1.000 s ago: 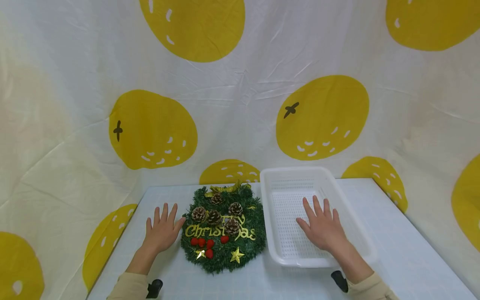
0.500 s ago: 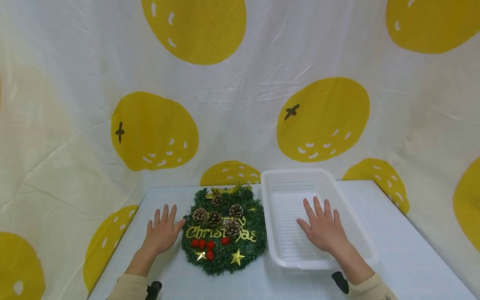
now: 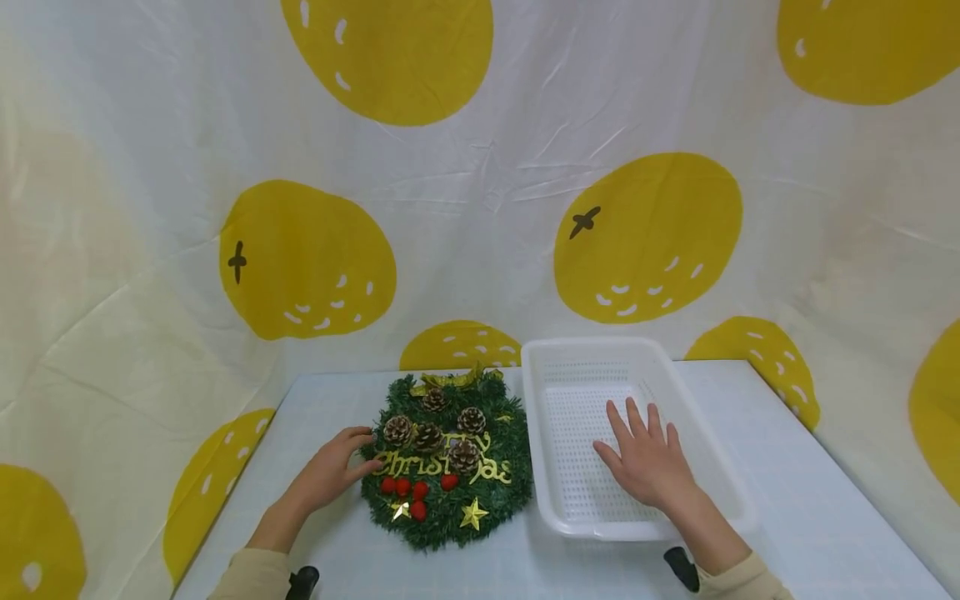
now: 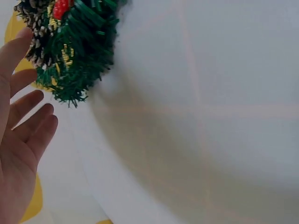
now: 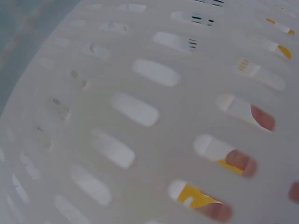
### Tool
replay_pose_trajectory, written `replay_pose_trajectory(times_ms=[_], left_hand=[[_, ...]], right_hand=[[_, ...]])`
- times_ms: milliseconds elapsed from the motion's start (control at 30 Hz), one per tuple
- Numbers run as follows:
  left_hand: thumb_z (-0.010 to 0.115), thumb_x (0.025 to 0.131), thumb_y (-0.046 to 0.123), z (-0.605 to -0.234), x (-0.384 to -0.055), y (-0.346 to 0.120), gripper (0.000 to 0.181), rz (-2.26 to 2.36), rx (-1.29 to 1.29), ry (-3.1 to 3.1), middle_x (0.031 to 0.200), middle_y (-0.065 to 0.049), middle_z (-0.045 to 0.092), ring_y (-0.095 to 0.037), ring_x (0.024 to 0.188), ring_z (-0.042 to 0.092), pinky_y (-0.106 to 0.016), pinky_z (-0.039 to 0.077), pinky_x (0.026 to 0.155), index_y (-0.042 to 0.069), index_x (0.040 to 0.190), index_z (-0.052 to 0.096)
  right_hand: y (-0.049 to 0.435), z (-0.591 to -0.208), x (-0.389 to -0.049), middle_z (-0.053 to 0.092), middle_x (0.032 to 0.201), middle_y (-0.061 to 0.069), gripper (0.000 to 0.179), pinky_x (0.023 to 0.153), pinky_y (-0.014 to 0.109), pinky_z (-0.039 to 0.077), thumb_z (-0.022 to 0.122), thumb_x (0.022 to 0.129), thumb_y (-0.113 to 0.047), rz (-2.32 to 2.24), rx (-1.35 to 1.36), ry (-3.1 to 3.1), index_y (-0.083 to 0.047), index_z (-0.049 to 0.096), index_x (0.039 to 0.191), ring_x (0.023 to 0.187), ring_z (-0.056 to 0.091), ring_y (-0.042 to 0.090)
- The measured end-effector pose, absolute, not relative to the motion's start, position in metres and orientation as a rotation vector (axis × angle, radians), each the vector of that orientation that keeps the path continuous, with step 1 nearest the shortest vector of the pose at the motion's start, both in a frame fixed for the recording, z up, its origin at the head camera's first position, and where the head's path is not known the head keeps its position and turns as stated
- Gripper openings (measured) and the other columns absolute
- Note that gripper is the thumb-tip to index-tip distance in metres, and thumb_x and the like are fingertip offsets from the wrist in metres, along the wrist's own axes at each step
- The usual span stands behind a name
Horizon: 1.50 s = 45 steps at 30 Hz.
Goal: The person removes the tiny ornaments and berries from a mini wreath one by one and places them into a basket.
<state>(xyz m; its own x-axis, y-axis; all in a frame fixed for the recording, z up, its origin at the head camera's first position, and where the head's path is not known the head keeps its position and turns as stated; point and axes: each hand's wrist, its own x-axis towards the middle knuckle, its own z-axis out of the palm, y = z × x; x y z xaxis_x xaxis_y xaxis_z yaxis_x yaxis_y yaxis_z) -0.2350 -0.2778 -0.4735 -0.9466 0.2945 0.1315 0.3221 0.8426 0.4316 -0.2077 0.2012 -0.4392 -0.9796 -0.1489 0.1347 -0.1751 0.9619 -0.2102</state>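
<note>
A green Christmas wreath (image 3: 442, 529) lies at the middle of the table, decorated with pine cones (image 3: 465, 456), red berries (image 3: 418, 510), gold lettering and gold stars (image 3: 473, 513). My left hand (image 3: 322, 477) is at its left edge, fingers loosely bent and thumb apart, around nothing firmly. In the left wrist view the left hand (image 4: 21, 144) is beside the green tinsel (image 4: 88, 51); contact there is unclear. Over the white plastic basket (image 3: 600, 530) to the right, my right hand (image 3: 648, 467) has its fingers spread. Basket slots fill the right wrist view, with fingers (image 5: 240, 161) showing through them.
The wreath and basket stand side by side, almost touching. Behind the white table (image 3: 345, 558) hangs a pale cloth (image 3: 480, 250) printed with large yellow fruit; it also borders both sides.
My left hand has turned toward the wreath, its fingers swinging from pointing away to pointing right and bending at the wreath's edge. The right hand is nearly unchanged.
</note>
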Motion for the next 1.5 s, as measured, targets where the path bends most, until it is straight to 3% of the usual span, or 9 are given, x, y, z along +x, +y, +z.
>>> replay_pose_trajectory(times_ms=[200,600,867,1100,1367,1500], left_hand=[[0.073,0.089,0.028,-0.48,-0.238,-0.282,0.042,-0.654,-0.549,-2.949,0.13,-0.022,0.054,-0.042,0.117,0.054,-0.055,0.046,0.094,0.001,0.12,0.066],[0.076,0.086,0.024,-0.491,-0.24,-0.285,0.042,-0.634,-0.57,-2.972,0.127,-0.024,0.05,-0.04,0.112,0.056,-0.052,0.049,0.088,0.001,0.12,0.067],[0.077,0.085,0.024,-0.5,-0.239,-0.289,0.039,-0.687,-0.535,-2.991,0.115,-0.016,0.055,-0.028,0.096,0.058,-0.044,0.05,0.076,0.006,0.118,0.069],[0.074,0.088,0.029,-0.504,-0.238,-0.293,0.041,-0.743,-0.525,-3.014,0.113,-0.013,0.059,-0.031,0.1,0.059,-0.046,0.05,0.079,0.009,0.122,0.067],[0.073,0.088,0.029,-0.501,-0.239,-0.287,0.04,-0.706,-0.511,-2.991,0.111,-0.013,0.062,-0.033,0.101,0.06,-0.052,0.05,0.084,0.009,0.122,0.067],[0.073,0.088,0.031,-0.501,-0.242,-0.286,0.041,-0.675,-0.517,-2.992,0.11,-0.013,0.063,-0.033,0.101,0.061,-0.052,0.05,0.084,0.009,0.122,0.068]], right_hand=[[0.202,-0.44,-0.207,0.025,0.153,0.032,0.07,0.105,0.073,0.015,0.053,0.098,-0.043,0.341,0.246,-2.999,-0.001,0.034,0.15,0.138,0.015,0.058],[0.201,-0.442,-0.206,0.022,0.154,0.032,0.071,0.106,0.073,0.011,0.053,0.099,-0.042,0.415,0.248,-3.012,0.0,0.032,0.151,0.139,0.01,0.058],[0.2,-0.446,-0.203,0.022,0.154,0.03,0.071,0.106,0.072,0.01,0.052,0.099,-0.043,0.415,0.252,-3.013,-0.002,0.031,0.152,0.14,0.011,0.057],[0.195,-0.44,-0.2,0.023,0.155,0.029,0.071,0.106,0.072,0.011,0.051,0.099,-0.046,0.442,0.295,-2.984,-0.004,0.03,0.153,0.14,0.011,0.056],[0.167,-0.422,-0.186,0.035,0.149,0.028,0.071,0.105,0.066,0.027,0.063,0.095,-0.039,0.5,0.457,-2.842,-0.001,0.037,0.149,0.137,0.028,0.053],[0.142,-0.416,-0.177,0.041,0.148,0.023,0.067,0.104,0.059,0.035,0.067,0.093,-0.033,0.66,0.527,-2.804,0.0,0.043,0.146,0.136,0.036,0.046]])
